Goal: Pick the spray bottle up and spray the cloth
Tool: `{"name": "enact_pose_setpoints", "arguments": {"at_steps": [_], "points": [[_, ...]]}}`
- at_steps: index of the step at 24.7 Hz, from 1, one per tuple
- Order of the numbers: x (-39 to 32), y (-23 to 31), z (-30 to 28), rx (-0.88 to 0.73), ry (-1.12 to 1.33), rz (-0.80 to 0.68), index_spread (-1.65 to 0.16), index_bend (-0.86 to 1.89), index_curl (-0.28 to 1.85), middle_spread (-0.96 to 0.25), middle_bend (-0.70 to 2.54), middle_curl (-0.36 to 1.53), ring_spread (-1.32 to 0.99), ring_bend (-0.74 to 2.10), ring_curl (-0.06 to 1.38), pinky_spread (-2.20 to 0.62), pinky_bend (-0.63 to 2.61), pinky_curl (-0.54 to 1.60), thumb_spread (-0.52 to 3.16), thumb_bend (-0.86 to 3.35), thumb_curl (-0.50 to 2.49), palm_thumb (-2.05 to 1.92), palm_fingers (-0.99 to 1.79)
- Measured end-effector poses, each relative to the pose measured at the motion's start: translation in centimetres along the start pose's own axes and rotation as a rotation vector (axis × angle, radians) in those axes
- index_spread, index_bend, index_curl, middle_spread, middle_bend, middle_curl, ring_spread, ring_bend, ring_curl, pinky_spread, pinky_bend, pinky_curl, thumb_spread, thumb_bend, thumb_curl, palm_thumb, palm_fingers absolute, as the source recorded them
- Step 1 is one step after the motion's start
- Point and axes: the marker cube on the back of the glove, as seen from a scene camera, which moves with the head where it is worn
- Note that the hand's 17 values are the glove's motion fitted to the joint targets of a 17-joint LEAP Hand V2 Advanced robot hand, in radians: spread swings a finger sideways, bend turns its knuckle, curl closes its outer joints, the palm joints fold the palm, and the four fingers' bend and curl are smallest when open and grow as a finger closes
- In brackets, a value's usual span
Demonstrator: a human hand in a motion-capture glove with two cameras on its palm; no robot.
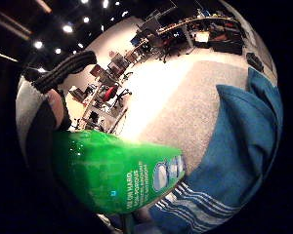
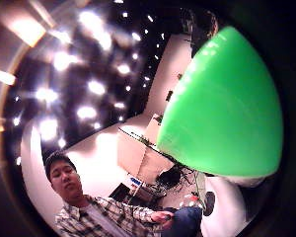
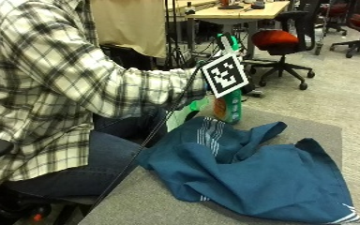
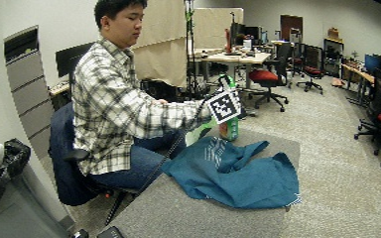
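A green spray bottle (image 3: 232,107) with an orange label stands upright at the far corner of the grey table (image 3: 168,206), just behind the blue cloth (image 3: 261,173). My gloved right hand (image 1: 56,109) is at the bottle's upper part, mostly hidden in the outside view. In both palm views the green bottle (image 1: 112,170) (image 2: 222,108) lies right against the palm, with a finger curled over it. The cloth (image 1: 244,146) with white stripes lies crumpled and spread over the table's middle and right side. I cannot tell whether the bottle's base rests on the table.
Something pale green (image 3: 183,115) shows under my forearm beside the cloth's near-left edge. Beyond the table are a red-seated office chair (image 3: 280,40), a wooden desk (image 3: 242,11) and open carpet. The person's lap is close against the table's left edge.
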Motion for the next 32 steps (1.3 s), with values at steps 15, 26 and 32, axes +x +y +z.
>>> {"name": "enact_pose_setpoints", "arguments": {"at_steps": [15, 26, 32], "points": [[0.6, 0.6, -0.6, -0.074, -0.011, 0.065, -0.23, 0.14, 0.55, -0.08, 0.46, 0.50, -0.15, 0.52, 0.46, -0.07, 0.43, 0.42, 0.39, -0.06, 0.76, 0.97, 1.09], [0.2, 2.5, -1.7, -0.214, 0.066, 0.092, -0.33, 0.12, 0.45, -0.12, 0.28, 0.43, -0.06, 0.33, 0.43, 0.13, 0.32, 0.41, 0.73, -0.06, 0.68, 0.80, 0.16], [-0.8, 5.0, -4.5, -0.255, 0.260, 0.126, -0.36, 0.15, 0.39, -0.13, 0.20, 0.38, -0.02, 0.24, 0.34, 0.17, 0.30, 0.35, 0.83, -0.06, 0.64, 0.70, 0.09]]}}
